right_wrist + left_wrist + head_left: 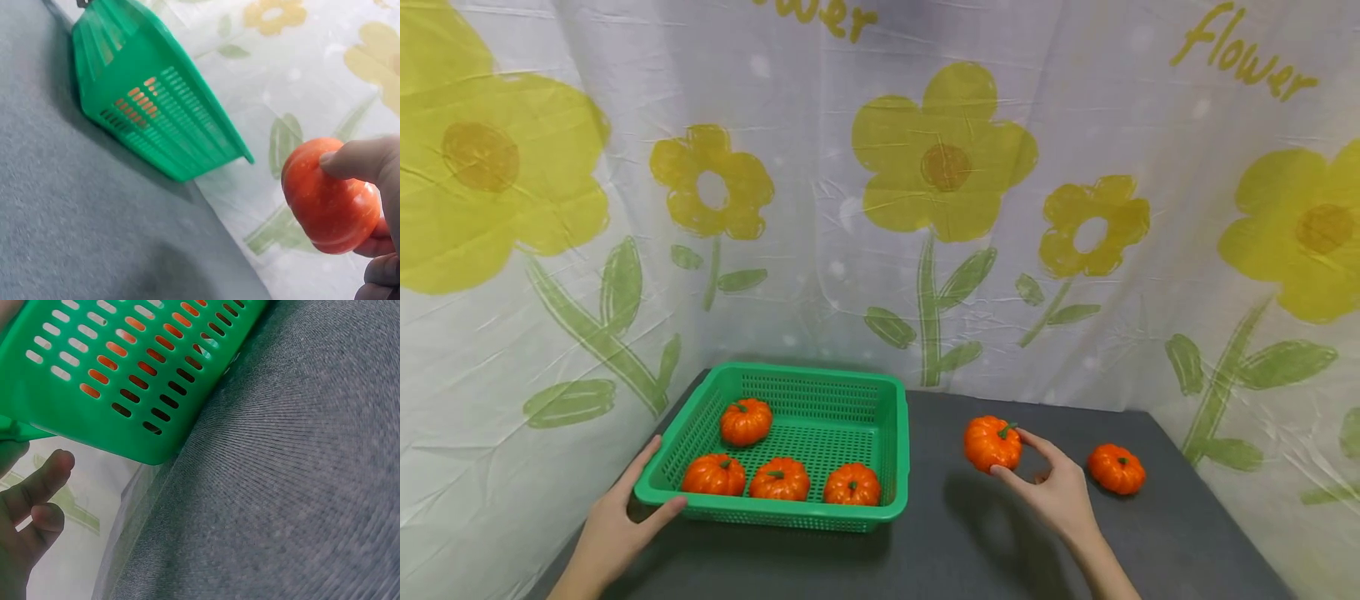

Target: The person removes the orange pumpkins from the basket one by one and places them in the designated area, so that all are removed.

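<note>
A small orange pumpkin (992, 444) with a green stem is pinched between the thumb and fingers of my right hand (1060, 496), raised above the dark table. In the right wrist view the thumb presses the side of that pumpkin (328, 200). My left hand (606, 533) holds the near-left corner of a green plastic basket (895, 450), thumb at the front rim and index finger along the left rim. Its other fingers (47, 481) stand free of the basket in the left wrist view. Several pumpkins (780, 479) lie inside, mostly along the front side.
Another pumpkin (1117, 469) sits on the dark table (940, 550), right of my right hand. White curtains (820, 275) with yellow flowers enclose the table at the back and sides. The basket's slotted wall (169, 119) stands left of the held pumpkin.
</note>
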The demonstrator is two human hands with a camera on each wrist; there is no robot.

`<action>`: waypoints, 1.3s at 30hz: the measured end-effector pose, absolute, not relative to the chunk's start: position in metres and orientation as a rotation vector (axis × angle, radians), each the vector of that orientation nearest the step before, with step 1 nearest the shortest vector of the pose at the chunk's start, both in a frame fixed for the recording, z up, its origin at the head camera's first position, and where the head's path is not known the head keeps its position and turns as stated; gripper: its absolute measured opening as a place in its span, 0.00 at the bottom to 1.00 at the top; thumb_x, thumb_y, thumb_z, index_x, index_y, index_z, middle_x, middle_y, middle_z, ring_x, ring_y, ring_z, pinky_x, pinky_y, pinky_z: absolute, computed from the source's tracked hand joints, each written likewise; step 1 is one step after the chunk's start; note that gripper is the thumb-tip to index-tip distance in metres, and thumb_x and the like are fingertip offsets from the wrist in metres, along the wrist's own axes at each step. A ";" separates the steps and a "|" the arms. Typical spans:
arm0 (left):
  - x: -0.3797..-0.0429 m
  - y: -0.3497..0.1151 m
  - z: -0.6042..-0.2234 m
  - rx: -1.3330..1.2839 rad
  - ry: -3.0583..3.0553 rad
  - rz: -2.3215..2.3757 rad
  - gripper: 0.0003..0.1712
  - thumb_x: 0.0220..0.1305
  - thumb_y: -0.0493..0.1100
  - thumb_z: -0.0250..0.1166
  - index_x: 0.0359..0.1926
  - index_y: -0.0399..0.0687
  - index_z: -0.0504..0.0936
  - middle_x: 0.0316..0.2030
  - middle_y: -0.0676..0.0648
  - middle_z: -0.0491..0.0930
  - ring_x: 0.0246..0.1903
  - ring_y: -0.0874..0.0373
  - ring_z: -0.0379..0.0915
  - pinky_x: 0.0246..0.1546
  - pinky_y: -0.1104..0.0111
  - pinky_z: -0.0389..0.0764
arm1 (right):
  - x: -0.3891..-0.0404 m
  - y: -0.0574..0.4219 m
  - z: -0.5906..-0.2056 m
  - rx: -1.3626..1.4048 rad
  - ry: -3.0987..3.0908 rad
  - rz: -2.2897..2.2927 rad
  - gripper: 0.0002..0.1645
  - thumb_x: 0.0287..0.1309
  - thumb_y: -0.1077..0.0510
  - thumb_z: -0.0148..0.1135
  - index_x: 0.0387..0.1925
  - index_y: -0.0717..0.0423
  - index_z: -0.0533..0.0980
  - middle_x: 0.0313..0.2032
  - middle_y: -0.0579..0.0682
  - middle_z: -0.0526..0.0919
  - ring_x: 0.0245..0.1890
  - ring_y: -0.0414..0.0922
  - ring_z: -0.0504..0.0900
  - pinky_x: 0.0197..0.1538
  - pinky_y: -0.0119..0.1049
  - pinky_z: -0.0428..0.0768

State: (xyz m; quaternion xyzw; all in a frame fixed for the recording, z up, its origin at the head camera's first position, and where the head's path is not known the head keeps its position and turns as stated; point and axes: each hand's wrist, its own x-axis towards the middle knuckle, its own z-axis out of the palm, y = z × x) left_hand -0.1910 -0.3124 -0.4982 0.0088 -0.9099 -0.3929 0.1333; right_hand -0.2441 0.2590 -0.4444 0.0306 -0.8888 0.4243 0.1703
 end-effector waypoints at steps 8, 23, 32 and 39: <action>-0.191 -0.313 -0.500 0.038 -2.664 -1.150 0.55 0.73 0.59 0.69 0.87 0.59 0.45 0.78 0.23 0.56 0.70 0.18 0.58 0.57 0.23 0.68 | -0.243 0.277 -0.448 0.008 -2.499 1.176 0.43 0.56 0.43 0.82 0.69 0.56 0.78 0.62 0.62 0.83 0.11 0.33 0.51 0.18 0.29 0.61; -0.189 -0.315 -0.500 0.053 -2.677 -1.167 0.56 0.73 0.59 0.68 0.88 0.61 0.43 0.78 0.22 0.54 0.70 0.17 0.57 0.56 0.22 0.67 | -0.255 0.302 -0.490 -0.319 -2.380 1.101 0.46 0.56 0.38 0.81 0.68 0.58 0.78 0.43 0.62 0.88 0.16 0.40 0.72 0.30 0.30 0.72; -0.189 -0.315 -0.500 0.050 -2.676 -1.156 0.55 0.73 0.59 0.68 0.88 0.61 0.43 0.78 0.22 0.54 0.70 0.17 0.58 0.56 0.22 0.68 | -0.256 0.313 -0.513 -0.352 -2.322 1.020 0.49 0.58 0.41 0.79 0.67 0.73 0.75 0.63 0.73 0.79 0.62 0.71 0.77 0.66 0.68 0.73; -0.190 -0.314 -0.497 0.042 -2.681 -1.160 0.56 0.73 0.60 0.68 0.88 0.63 0.42 0.79 0.23 0.53 0.70 0.16 0.56 0.57 0.22 0.67 | -0.257 0.320 -0.519 -0.388 -2.292 0.950 0.50 0.56 0.42 0.80 0.64 0.77 0.75 0.61 0.76 0.79 0.60 0.74 0.77 0.64 0.71 0.72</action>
